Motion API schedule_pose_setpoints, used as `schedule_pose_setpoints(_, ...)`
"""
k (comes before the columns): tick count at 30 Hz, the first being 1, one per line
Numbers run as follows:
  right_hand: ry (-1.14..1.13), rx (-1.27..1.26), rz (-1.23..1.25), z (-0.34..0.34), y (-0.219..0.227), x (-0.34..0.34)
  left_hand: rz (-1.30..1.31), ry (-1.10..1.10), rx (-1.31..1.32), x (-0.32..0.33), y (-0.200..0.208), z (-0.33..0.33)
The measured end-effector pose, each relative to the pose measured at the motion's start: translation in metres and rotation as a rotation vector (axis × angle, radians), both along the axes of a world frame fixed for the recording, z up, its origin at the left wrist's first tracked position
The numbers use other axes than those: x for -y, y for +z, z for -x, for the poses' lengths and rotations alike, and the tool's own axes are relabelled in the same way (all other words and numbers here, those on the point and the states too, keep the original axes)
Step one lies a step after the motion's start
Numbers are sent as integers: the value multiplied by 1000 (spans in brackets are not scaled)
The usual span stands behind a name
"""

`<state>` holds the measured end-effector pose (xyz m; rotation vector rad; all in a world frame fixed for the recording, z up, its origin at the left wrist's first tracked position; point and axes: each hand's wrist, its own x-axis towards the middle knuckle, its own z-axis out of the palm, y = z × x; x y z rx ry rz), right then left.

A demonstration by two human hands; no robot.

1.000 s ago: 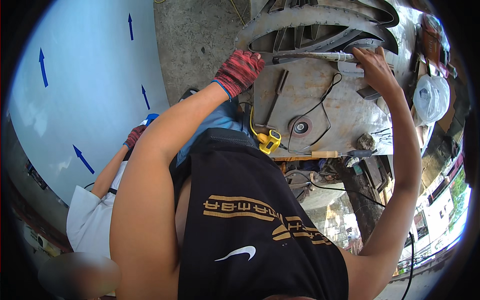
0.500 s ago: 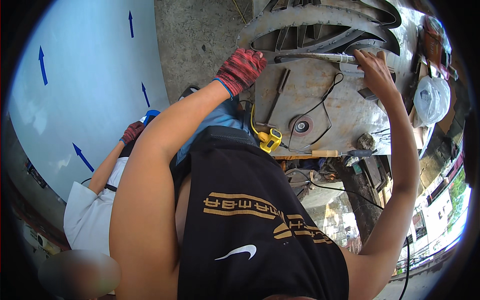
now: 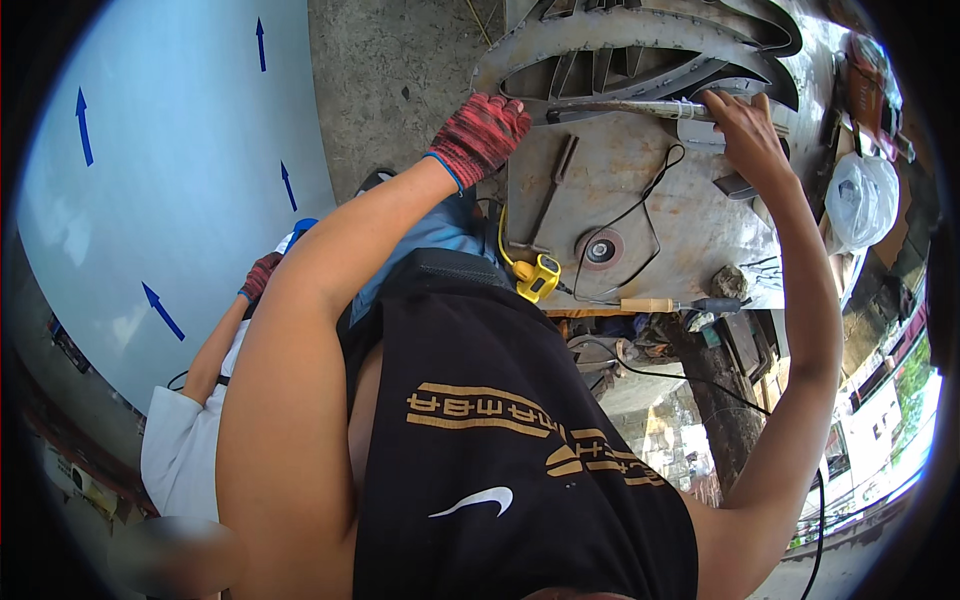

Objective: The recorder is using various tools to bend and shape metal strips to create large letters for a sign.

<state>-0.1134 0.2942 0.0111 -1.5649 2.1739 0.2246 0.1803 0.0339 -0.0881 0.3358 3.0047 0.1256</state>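
Note:
My left hand (image 3: 482, 135), in a red and black knit glove, is closed at the near left edge of a curved sheet-metal frame (image 3: 600, 36). Its fingertips are partly hidden there. Thin upright metal strips stand inside the frame's leaf-shaped openings. With my bare right hand (image 3: 745, 130) I grip the right end of a long thin bar (image 3: 640, 109). A pale wrapping shows close to my fingers. The bar lies roughly level along the frame's near side, its narrow tip a little right of my glove.
On the metal table (image 3: 620, 200) lie a T-shaped metal tool (image 3: 555, 195), a grinding disc (image 3: 600, 249), a black cable, a yellow device (image 3: 540, 278) and a wooden-handled soldering iron (image 3: 650, 305). A plastic bag (image 3: 862, 200) hangs at right. Another person's gloved hand (image 3: 262, 274) rests by the pale panel (image 3: 200, 120).
My right hand and the bar have shifted slightly up and left. My left hand stays at the frame's edge. The other person at left has moved a little to the right.

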Motion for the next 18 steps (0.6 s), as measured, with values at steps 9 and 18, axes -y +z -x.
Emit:
schedule_pose_setpoints(9,-37,18,33,2,-6,-6,-45,15,0,-3,-4,0)
schedule_pose_setpoints(18,-108,75,103,-1,-18,-14,-22,3,-13,-1,-6,1)
